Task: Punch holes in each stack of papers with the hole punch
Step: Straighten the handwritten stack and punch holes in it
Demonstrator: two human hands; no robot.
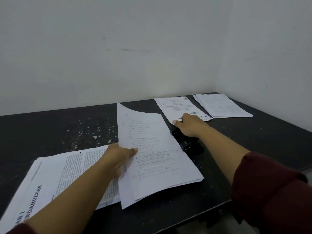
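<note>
Black punch (186, 141) on the dark table (50, 129), near the middle, lying along the right edge of the held stack (157, 159), that edge at or under its mouth. Right hand (190, 126) on top of the punch's far end, fingers curled down over it, thumb stretched toward the far side. Whether pressing or just resting, cannot tell. Left of the punch, left hand (119, 159) pinching the held stack at its left edge, thumb on top, fingers beneath; left side of the sheets lifted and curling, right side down by the punch. Further left of the punch, partly under the held stack, a printed stack (55, 179) lying flat, bold heading toward the near edge, a punched hole visible near its far margin. Beyond the punch, just past the right hand, a third stack (177, 107) flat on the table, its near corner by the thumb. Right of that, near the wall corner, a fourth stack (221, 105), slightly fanned. Dark red sleeve (270, 186) on the right forearm. Pale wall (118, 48) behind the table.
</note>
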